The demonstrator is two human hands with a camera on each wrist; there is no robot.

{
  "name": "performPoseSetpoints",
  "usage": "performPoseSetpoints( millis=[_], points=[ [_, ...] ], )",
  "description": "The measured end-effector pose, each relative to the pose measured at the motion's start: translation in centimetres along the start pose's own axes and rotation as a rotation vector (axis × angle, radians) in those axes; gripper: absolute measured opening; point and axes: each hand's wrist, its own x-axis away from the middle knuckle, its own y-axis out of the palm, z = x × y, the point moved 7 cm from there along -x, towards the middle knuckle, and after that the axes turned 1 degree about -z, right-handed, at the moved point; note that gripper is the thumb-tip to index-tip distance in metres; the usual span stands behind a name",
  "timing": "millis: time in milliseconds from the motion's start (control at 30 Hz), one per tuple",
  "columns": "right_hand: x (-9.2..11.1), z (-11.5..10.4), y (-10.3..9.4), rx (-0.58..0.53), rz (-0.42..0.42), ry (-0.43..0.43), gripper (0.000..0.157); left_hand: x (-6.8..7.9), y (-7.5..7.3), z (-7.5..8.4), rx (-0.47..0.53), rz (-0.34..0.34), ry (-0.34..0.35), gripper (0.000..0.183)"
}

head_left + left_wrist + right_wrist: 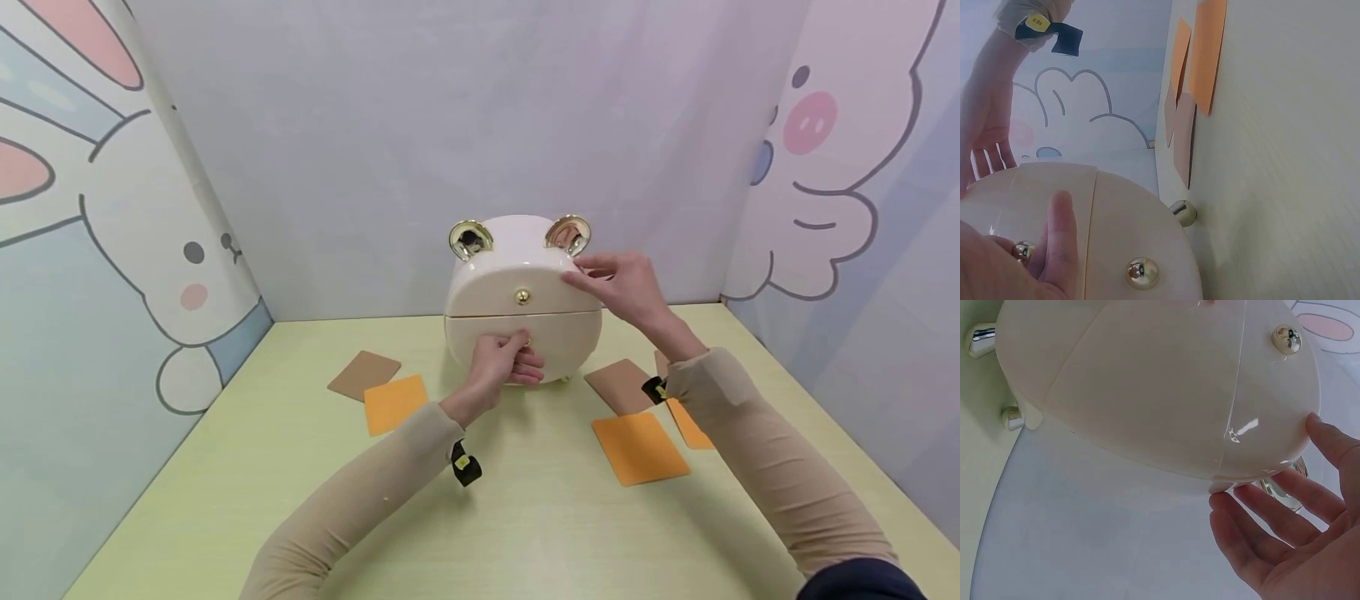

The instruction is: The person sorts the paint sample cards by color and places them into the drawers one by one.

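Note:
A glossy white storage box (525, 242) with gold ears stands upright at the back of the table. Its rounded front has two sections split by a seam, with an upper gold knob (522, 296) and a lower gold knob (1142, 273). My left hand (498, 362) is in front of the lower section, thumb raised and fingers loosely bent, overlapping the lower knob in the head view. In the left wrist view that knob is uncovered. My right hand (622, 287) holds the box's upper right side below the ear, thumb (1329, 437) at the front edge, fingertips around the side.
Left of the box lie a brown card (363, 375) and an orange card (396, 404). On the right are another brown card (621, 385), a large orange card (640, 448) and more cards partly under my right sleeve. Walls with cartoon drawings enclose the table (525, 533) at the back and sides.

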Motion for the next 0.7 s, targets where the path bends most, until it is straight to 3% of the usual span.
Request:
performPoseSetpoints(
  millis=[400, 700],
  points=[
    [0.1, 0.0, 0.0, 0.002, 0.021, 0.016, 0.039, 0.6, -0.1, 0.1, -0.012, -0.008, 0.012, 0.042],
    [0.2, -0.1, 0.0, 0.007, 0.019, 0.011, 0.040, 1.9, 0.1, 0.0, -0.018, -0.032, 0.019, 0.040]
  ],
)
